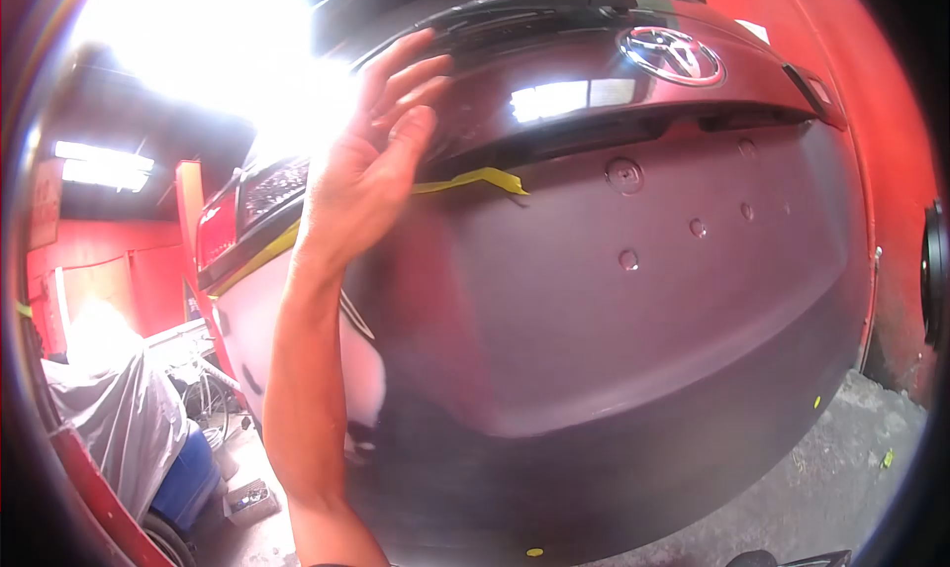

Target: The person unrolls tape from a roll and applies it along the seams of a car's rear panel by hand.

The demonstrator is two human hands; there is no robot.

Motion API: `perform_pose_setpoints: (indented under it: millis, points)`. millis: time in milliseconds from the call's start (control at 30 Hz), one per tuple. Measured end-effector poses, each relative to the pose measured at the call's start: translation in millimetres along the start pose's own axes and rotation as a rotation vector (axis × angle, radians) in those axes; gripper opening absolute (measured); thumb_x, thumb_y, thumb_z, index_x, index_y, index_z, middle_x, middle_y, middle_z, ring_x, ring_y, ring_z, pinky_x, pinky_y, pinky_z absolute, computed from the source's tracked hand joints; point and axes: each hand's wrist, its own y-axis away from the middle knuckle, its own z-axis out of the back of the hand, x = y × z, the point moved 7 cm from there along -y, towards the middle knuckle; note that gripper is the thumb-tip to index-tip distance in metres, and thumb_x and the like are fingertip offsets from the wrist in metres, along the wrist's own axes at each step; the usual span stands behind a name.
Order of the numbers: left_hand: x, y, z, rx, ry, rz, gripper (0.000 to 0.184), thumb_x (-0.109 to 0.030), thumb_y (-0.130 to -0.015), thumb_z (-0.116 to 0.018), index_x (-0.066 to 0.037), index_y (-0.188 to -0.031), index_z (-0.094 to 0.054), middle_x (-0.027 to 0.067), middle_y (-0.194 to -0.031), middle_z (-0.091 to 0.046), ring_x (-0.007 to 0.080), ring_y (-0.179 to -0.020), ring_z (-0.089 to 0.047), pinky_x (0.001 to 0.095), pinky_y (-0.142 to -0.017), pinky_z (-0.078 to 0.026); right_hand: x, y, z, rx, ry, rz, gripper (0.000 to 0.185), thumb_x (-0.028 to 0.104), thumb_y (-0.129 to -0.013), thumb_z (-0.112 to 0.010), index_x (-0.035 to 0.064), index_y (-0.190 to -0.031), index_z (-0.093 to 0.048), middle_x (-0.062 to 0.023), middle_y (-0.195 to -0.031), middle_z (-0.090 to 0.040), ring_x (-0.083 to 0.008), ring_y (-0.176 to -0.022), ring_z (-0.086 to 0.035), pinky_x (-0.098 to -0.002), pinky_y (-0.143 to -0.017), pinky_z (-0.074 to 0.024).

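My left hand [361, 176] is raised in front of the back of a dark car, its fingers stretched and slightly apart. Nothing shows in its grip. Behind it and to its right, a strip of yellow masking tape [475, 179] lies along the upper edge of the dull, dark tailgate panel [554, 320], its right end bent down. Whether the hand touches the panel or the tape, I cannot tell. Above the panel is a glossy trim section with a chrome oval emblem [673, 55]. Several small round marks or holes dot the panel. My right hand is out of view.
A red tail light [217, 229] sits left of my hand. Farther left are a grey sheet [129, 409] over something, a blue object [188, 488] and a red post [190, 211]. A red wall [896, 151] stands close on the right, above a concrete floor [841, 468].
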Motion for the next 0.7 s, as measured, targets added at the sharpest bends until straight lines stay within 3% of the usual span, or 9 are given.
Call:
perform_pose_setpoints:
  millis: [67,133,233,600,633,667,700]
  points:
    - [15,5,20,-0.057,-0.157,-0.032,0.055,-0.006,-0.094,-0.064,-0.01,-0.147,-0.049,0.0144,-0.148,-0.053,0.0277,-0.141,-0.047,0.0438,-0.12,-0.033,15,10,5,0.047,0.004,0.024,0.036,0.029,-0.096,-0.066,0.0093,-0.126,-0.065,-0.0134,-0.1,-0.074,-0.0236,-0.081,-0.071,-0.0368,-0.077,-0.0567]
    - [22,19,8,0.234,-0.827,-0.083,0.062,-0.012,-0.091,-0.069,-0.012,-0.149,-0.046,0.0175,-0.154,-0.045,0.0316,-0.147,-0.038,0.0448,-0.124,-0.026,31,20,10,0.088,0.005,0.04,0.036,0.03,-0.096,-0.066,0.0083,-0.124,-0.066,-0.0142,-0.1,-0.074,-0.0249,-0.082,-0.071,-0.0377,-0.076,-0.0566]
    - [19,31,-3,0.197,-0.794,-0.075,0.069,-0.016,-0.088,-0.072,-0.012,-0.15,-0.044,0.0186,-0.158,-0.038,0.0347,-0.15,-0.03,0.0468,-0.126,-0.02,55,34,17,0.139,-0.009,0.045,0.035,0.03,-0.094,-0.067,0.0067,-0.121,-0.067,-0.0154,-0.1,-0.074,-0.0268,-0.082,-0.072,-0.0391,-0.076,-0.0563]
    - [34,31,4,0.138,-0.712,-0.118,0.068,-0.01,-0.085,-0.067,-0.014,-0.15,-0.046,0.0155,-0.16,-0.037,0.0348,-0.15,-0.031,0.0457,-0.125,-0.023,148,69,77,0.289,-0.075,-0.062,0.034,0.03,-0.09,-0.069,0.0012,-0.108,-0.072,-0.0198,-0.101,-0.074,-0.034,-0.084,-0.073,-0.0443,-0.076,-0.0553]
    - [34,31,5,0.111,-0.727,-0.12,0.067,-0.01,-0.086,-0.067,-0.015,-0.149,-0.047,0.015,-0.159,-0.039,0.0346,-0.149,-0.033,0.0451,-0.124,-0.025,168,61,120,0.085,-0.161,0.202,0.03,0.034,-0.089,-0.07,0.0054,-0.096,-0.076,-0.02,-0.106,-0.074,-0.0327,-0.091,-0.073,-0.0421,-0.078,-0.0558]
    - [33,31,5,0.085,-0.743,-0.123,0.065,-0.009,-0.086,-0.067,-0.016,-0.148,-0.049,0.0145,-0.158,-0.04,0.0344,-0.148,-0.034,0.0446,-0.124,-0.027,191,71,165,-0.1,0.049,0.479,0.027,0.03,-0.095,-0.071,0.0123,-0.115,-0.074,-0.0103,-0.098,-0.074,-0.0238,-0.083,-0.071,-0.035,-0.076,-0.058]
    - [33,29,6,0.084,-0.735,-0.124,0.065,-0.009,-0.086,-0.067,-0.016,-0.148,-0.049,0.0145,-0.158,-0.04,0.0344,-0.148,-0.034,0.0446,-0.124,-0.027,215,79,213,-0.334,0.187,0.499,0.021,0.028,-0.089,-0.077,0.009,-0.095,-0.076,-0.0077,-0.094,-0.074,-0.0259,-0.083,-0.072,-0.0372,-0.074,-0.058]
